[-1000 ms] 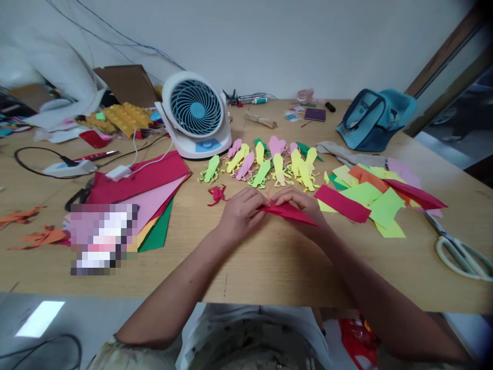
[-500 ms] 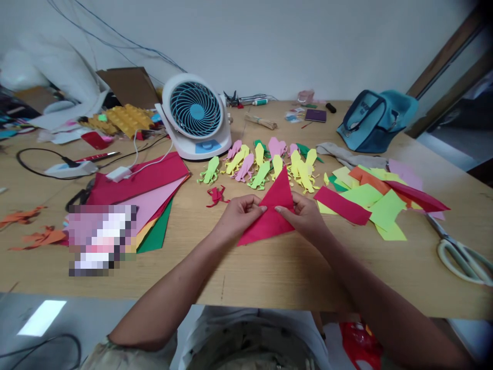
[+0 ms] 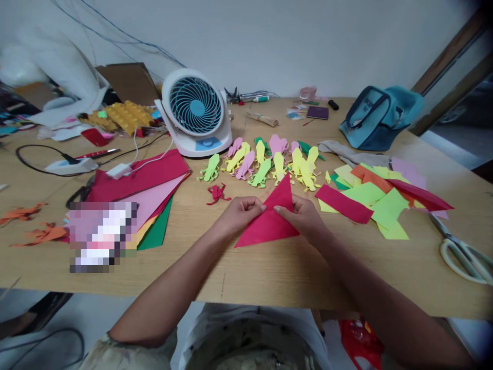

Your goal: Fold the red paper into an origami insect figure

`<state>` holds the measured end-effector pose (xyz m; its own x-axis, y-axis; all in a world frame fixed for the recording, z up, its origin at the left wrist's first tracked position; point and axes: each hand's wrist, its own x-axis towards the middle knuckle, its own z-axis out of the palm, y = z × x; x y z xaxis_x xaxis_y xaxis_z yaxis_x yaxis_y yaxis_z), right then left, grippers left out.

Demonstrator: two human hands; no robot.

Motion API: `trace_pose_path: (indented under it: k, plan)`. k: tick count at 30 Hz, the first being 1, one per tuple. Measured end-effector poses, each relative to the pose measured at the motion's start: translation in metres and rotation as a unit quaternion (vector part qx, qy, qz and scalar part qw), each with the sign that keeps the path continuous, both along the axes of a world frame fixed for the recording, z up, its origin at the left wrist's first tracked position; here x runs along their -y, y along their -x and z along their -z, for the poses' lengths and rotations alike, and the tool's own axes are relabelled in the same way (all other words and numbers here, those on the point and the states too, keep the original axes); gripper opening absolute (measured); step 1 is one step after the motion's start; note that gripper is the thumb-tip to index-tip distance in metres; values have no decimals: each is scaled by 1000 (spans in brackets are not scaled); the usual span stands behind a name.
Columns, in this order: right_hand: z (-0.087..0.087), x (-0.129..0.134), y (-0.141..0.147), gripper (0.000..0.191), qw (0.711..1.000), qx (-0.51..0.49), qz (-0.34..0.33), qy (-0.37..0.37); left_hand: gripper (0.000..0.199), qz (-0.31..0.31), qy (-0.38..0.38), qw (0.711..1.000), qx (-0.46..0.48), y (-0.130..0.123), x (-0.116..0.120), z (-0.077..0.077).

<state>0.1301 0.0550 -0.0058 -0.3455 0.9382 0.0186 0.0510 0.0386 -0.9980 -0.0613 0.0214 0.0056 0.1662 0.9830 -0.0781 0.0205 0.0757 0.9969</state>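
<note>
A red sheet of paper (image 3: 271, 226), folded into a triangular shape, is held above the table between both hands. My left hand (image 3: 246, 209) pinches its left edge, thumb on top. On the opposite edge, my right hand (image 3: 302, 211) grips it the same way, with fingers behind the paper. Just beyond stand several folded paper figures in yellow, green and pink, such as a yellow one (image 3: 306, 172). A small red paper figure (image 3: 217, 193) lies left of my left hand. Right of my right hand is a red paper strip (image 3: 344, 204).
Paper scraps (image 3: 391, 208) and scissors (image 3: 462, 254) lie at the right. Coloured sheets (image 3: 157, 190) and orange paper figures (image 3: 42, 234) are at the left. A fan (image 3: 197, 110) and a blue bag (image 3: 379, 121) stand at the back. The table's front edge (image 3: 215, 300) is close.
The red paper has tilted slightly, its lower edge now showing more fully; both hands keep their grip. A person's foot has come into view under the table at lower left.
</note>
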Motion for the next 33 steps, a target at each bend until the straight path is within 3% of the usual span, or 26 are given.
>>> trace_pose_path:
  k: [7, 15, 19, 23, 33]
  plan:
    - [6, -3, -1, 25, 1000, -5, 2, -22, 42, 5, 14, 1000, 23, 0, -2, 2]
    - [6, 0, 2, 32, 998, -10, -10, -58, 21, -17, -81, 997, -6, 2, -9, 11]
    - [2, 1, 4, 34, 996, -25, 23, -77, 12, 18, -112, 991, -72, 6, -10, 9]
    - [2, -1, 0, 31, 995, 36, 54, -78, 19, 57, -130, 975, -170, 12, -8, 3]
    - [-1, 1, -4, 24, 984, 143, 26, -102, 27, 60, -181, 903, -385, 18, -7, -3]
